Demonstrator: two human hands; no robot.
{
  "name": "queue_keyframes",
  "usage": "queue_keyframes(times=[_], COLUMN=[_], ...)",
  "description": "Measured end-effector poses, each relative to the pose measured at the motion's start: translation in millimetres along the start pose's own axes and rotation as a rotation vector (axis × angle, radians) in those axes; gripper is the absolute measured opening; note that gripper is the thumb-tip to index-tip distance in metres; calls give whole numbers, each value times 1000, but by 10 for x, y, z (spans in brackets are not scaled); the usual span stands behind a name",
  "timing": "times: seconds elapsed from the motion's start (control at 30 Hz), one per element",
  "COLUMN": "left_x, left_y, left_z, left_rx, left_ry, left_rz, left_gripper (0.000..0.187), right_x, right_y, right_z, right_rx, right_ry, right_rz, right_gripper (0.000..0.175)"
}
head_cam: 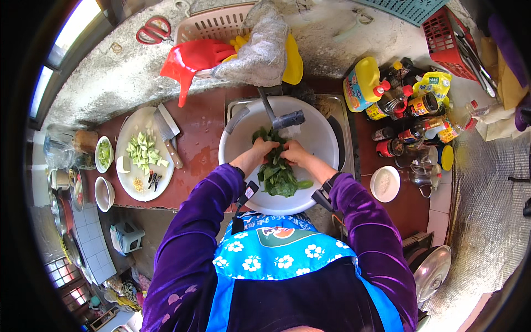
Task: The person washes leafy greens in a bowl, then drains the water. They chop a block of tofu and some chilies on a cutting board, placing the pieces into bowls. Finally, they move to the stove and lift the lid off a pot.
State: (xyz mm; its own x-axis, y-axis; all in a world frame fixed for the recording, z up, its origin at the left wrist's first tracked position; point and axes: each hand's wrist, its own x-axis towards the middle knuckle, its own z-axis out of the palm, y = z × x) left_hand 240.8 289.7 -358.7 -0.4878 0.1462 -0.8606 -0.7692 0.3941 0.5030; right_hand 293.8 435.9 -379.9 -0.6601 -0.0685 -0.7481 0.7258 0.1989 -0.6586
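Note:
A bunch of dark leafy greens [278, 178] lies in a large white basin [238, 199], which rests over a metal sink. My left hand [262, 150] grips the upper part of the bunch from the left. From the right, my right hand [295, 153] has its fingers closed on the same greens. Just above both hands is the dark end of the faucet [289, 119]; no running water can be made out. The leaves partly hide the fingertips.
Left on the red counter [199, 120], a round board [124, 182] holds chopped green vegetable, beside a cleaver [166, 124] and small bowls. Bottles and jars [390, 147] crowd the right, near a bowl of white powder [385, 184]. A pink basket [203, 25] with gloves hangs above.

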Motion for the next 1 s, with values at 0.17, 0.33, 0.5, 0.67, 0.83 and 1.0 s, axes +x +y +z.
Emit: queue_keyframes(times=[0.17, 0.33, 0.5, 0.67, 0.83, 1.0], left_x=[-201, -95, -140, -269, -278, -315], left_y=[98, -42, -269, -136, -99, -113], left_z=[-84, -295, -118, 18, -410, -436], left_rx=[-270, 498, 409, -151, -62, 998], left_ry=[-279, 125, 195, -35, -175, 307], left_rz=[170, 568, 322, 144, 267, 448], left_gripper=[58, 85, 86, 58, 62, 81], right_x=[-186, -443, -495, -305, -455, -761], right_y=[-221, -277, -104, 20, 54, -48], right_z=[-89, -341, -93, 103, -453, -402], right_rx=[177, -614, -886, -455, 77, -1068], right_ry=[-139, 287, 50, 183, 15, 238], right_rz=[-386, -436, 32, -257, -319, -392], right_gripper=[21, 40, 68, 47, 23, 35])
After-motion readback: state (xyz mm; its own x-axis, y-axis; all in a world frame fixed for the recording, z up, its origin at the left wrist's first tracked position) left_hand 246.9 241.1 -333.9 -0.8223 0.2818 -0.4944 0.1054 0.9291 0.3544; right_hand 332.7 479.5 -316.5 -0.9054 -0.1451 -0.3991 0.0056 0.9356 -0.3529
